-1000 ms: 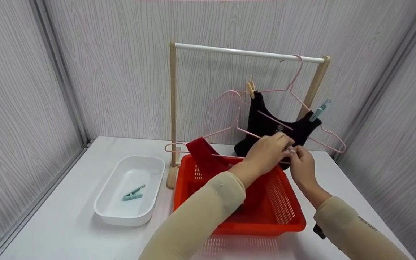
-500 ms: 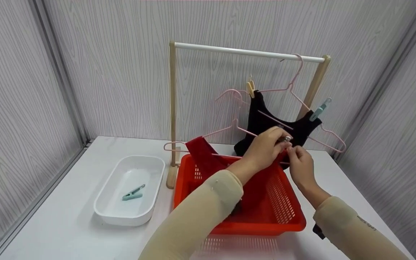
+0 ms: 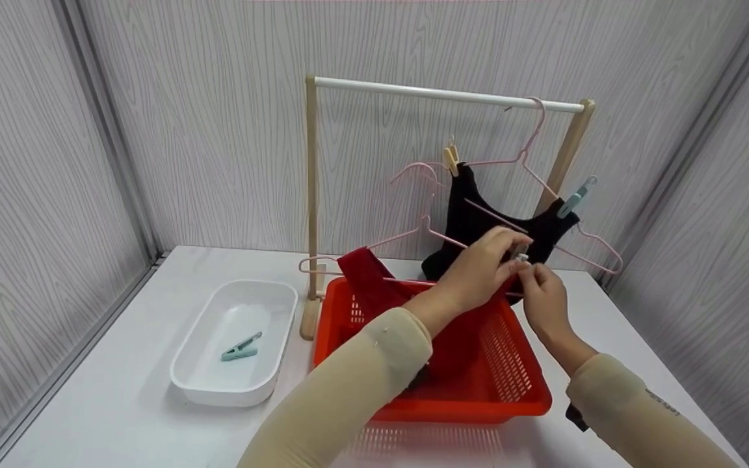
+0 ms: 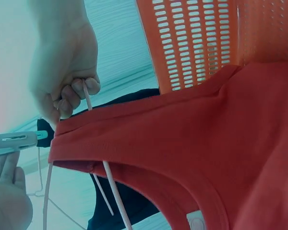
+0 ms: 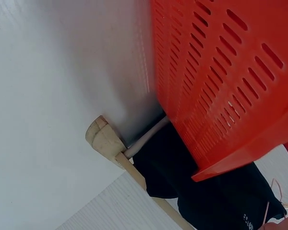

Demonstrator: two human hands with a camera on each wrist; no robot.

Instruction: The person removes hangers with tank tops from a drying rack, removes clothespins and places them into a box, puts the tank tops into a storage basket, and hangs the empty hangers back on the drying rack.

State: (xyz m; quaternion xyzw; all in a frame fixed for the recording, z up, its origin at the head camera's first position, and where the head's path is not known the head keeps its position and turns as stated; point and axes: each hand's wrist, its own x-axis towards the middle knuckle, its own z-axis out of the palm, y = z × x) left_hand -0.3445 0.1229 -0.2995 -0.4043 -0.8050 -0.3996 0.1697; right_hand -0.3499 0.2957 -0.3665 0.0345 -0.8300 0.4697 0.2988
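Note:
My left hand [image 3: 475, 270] pinches a pale clothespin [image 4: 19, 140] beside the end of the red garment's strap. The red garment [image 4: 173, 124] hangs over a pink hanger [image 3: 424, 224], its lower part in the red basket. My right hand [image 3: 545, 302] holds the hanger's right end and the strap edge; in the left wrist view its curled fingers [image 4: 69, 98] grip the hanger wire. The clothespin's tip points at the strap; whether it touches cannot be told. Behind, a black garment [image 3: 498, 221] hangs on another pink hanger with a yellow clothespin [image 3: 451, 160] and a teal clothespin [image 3: 576, 198].
A wooden rack with a white rail [image 3: 413, 91] stands behind the red basket [image 3: 459, 411]. To the left, a white tray [image 3: 231, 395] holds one teal clothespin [image 3: 240, 348]. Patterned panels enclose the table on the sides and back.
My left hand drew slightly up and away from my right fingers, then shifted a little back to the right with the clothespin. The right hand and red garment moved only slightly.

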